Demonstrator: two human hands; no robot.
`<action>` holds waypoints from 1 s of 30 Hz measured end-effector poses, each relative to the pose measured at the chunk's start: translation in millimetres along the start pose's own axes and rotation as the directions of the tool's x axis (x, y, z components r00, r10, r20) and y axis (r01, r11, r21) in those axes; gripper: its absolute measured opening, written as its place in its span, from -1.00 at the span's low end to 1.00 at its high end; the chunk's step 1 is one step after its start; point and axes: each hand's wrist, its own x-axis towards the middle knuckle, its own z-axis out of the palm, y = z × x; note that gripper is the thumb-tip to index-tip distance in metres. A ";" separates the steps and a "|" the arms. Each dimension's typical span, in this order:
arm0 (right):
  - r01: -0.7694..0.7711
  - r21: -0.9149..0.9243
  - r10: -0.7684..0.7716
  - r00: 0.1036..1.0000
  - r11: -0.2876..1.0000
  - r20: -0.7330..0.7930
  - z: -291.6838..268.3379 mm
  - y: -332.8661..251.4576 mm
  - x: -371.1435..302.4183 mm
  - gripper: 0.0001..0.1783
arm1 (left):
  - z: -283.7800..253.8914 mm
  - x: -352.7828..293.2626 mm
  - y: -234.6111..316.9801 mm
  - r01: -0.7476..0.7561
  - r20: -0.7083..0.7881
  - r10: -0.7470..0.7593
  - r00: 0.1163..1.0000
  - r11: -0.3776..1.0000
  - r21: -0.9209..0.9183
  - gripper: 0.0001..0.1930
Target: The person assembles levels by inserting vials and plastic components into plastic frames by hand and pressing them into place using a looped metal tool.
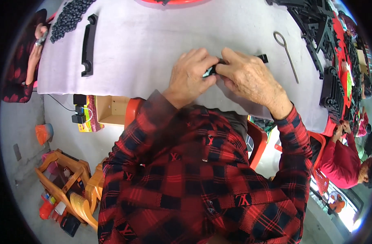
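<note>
Over the pale tablecloth [153,36], my left hand [190,77] and my right hand [249,75] meet, fingers bent and pinching. Between them is a long black plastic piece [263,58], whose far end sticks out past my right hand. Most of it is covered by my fingers. A small pale greenish patch [206,73] shows at my left fingertips; I cannot make out what it is. Off to the left lies a black plastic bar [88,45] with raised rounded ends. A metal rod with a looped end [288,55] rests to the right of my right hand.
Small black round parts [70,19] are heaped at the far left. A red tray [173,1] sits at the far edge. Black plastic bars [314,28] pile up at the right, others stacked nearer [332,93]. Co-workers sit left [25,61] and right [342,160].
</note>
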 end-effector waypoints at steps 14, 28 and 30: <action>-0.039 0.074 0.040 0.999 0.996 -0.016 0.0 -0.6 -6.9 -0.88 | 2.7 -4.0 4.0 0.018 -0.004 -0.018 1.000 1.000 0.009 -0.65; -0.089 0.120 0.108 0.980 0.989 -0.169 13.9 14.9 -30.3 -0.73 | 1.9 -1.3 0.1 -0.008 -0.010 0.008 1.000 0.999 0.037 -0.65; -0.087 0.074 0.099 0.980 0.993 -0.170 16.4 13.9 -30.2 -0.74 | 1.6 -2.7 0.0 -0.003 -0.006 0.003 1.000 0.999 0.035 -0.65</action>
